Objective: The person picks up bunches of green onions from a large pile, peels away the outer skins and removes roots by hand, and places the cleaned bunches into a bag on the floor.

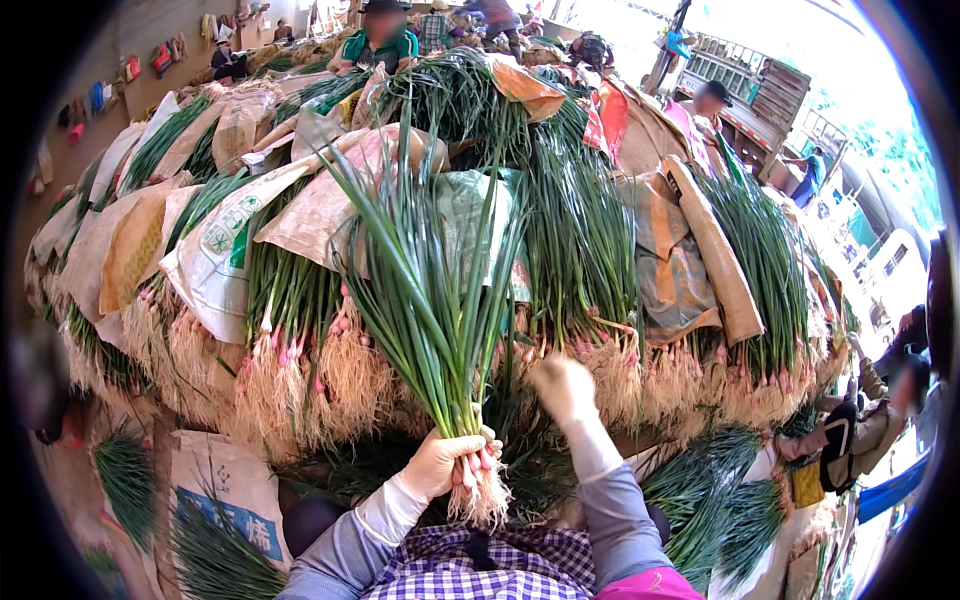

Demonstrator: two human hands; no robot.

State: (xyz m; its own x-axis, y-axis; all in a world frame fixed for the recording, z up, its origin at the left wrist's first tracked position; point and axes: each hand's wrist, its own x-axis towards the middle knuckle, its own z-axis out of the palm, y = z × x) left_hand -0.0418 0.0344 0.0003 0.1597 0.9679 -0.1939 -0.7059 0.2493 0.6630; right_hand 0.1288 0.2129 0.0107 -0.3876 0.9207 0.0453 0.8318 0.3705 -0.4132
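Note:
A bunch of green garlic point(435, 330) stands upright before my chest, long flat leaves up and pinkish bulbs with pale roots hanging down. My left hand point(440, 466), in a pale glove, is closed round its stems just above the bulbs. To the right of the bunch, apart from it, my right hand point(562, 388) is raised and smeared by motion; its fingers cannot be made out. Behind both hands rises a big heap of similar garlic point(580, 240), bulbs and roots facing me, partly covered by woven sacks point(225, 245).
Loose bunches point(705, 490) lie low on the right, others point(215, 550) on a printed sack point(230, 460) at lower left. Several people are around the heap, one point(380, 45) behind it and one point(870, 430) seated at right. A truck point(755, 100) stands at far right.

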